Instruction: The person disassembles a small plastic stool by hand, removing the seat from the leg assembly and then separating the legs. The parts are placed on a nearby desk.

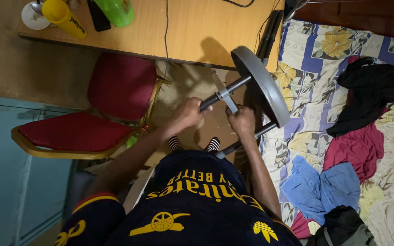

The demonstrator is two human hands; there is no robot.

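A grey round stool (pixel 265 86) lies tipped on its side in front of me, its seat facing right and its dark metal legs pointing toward me. My left hand (pixel 187 115) is closed around one leg near a grey cross brace (pixel 226 96). My right hand (pixel 241 121) grips the frame just right of that brace, close to the seat's underside. A lower leg (pixel 264 130) runs beneath my right wrist. My striped socks (pixel 213 144) show below the stool.
A red padded chair with a gold frame (pixel 92 114) stands to the left. A wooden desk (pixel 197 27) at the top holds a yellow cup (pixel 62 17), a green bottle (pixel 117 11) and a dark phone (pixel 98 16). A floral-sheeted bed (pixel 306 91) with piled clothes (pixel 365 95) lies right.
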